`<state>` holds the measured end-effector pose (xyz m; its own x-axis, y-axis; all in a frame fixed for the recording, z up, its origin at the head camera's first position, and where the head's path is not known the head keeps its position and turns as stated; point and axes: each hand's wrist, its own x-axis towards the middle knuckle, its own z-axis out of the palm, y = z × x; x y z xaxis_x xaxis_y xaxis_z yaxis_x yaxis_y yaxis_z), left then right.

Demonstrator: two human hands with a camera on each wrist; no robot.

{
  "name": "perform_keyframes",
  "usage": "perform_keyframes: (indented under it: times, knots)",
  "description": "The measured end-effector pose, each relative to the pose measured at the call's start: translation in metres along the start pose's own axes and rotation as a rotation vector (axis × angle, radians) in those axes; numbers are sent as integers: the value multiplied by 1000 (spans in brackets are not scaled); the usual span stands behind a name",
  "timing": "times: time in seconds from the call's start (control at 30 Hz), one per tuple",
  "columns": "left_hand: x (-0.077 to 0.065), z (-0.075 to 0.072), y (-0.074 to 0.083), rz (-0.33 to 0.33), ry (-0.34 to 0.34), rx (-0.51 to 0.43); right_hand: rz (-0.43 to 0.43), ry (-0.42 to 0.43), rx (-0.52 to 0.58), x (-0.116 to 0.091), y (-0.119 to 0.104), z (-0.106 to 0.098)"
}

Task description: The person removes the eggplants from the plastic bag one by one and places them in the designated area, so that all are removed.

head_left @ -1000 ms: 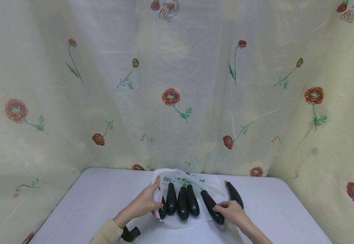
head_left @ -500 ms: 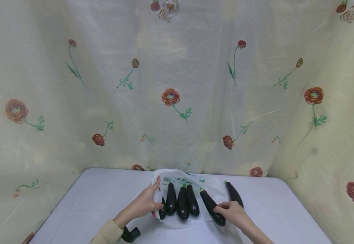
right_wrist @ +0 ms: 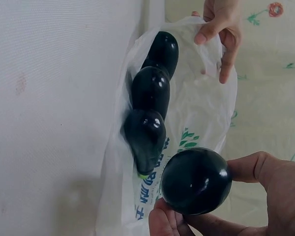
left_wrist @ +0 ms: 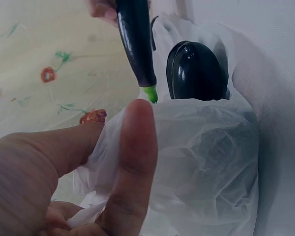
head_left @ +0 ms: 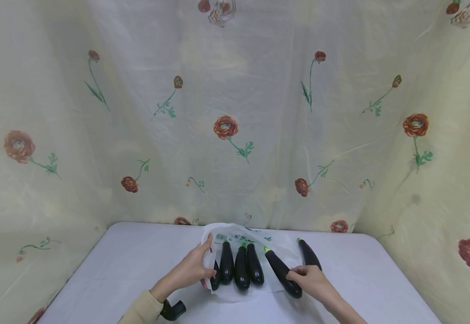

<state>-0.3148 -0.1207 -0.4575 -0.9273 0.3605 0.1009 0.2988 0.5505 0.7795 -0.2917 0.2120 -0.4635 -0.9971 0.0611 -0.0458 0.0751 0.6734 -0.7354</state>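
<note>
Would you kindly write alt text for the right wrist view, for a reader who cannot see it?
The right hand holds a dark, glossy eggplant with its rounded end toward the camera. Beyond it, the left hand holds the edge of a white plastic bag with more eggplants lying inside, on a white tablecloth.

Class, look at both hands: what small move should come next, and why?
Probably the right hand should slide the held eggplant stem-first into the white bag: its green stem points toward the mouth, which the left hand holds open, and other eggplants lie inside.
</note>
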Motion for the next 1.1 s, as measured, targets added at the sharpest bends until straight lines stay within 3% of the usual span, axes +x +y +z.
perform_keyframes:
  times: [0.43, 1.1]
  knots:
    - [1, 0, -1, 8, 13, 3, 54, -36, -9, 1, -3, -10]
    - [1, -3, 0, -15, 0, -52, 27, -7, 37, -1, -1, -30]
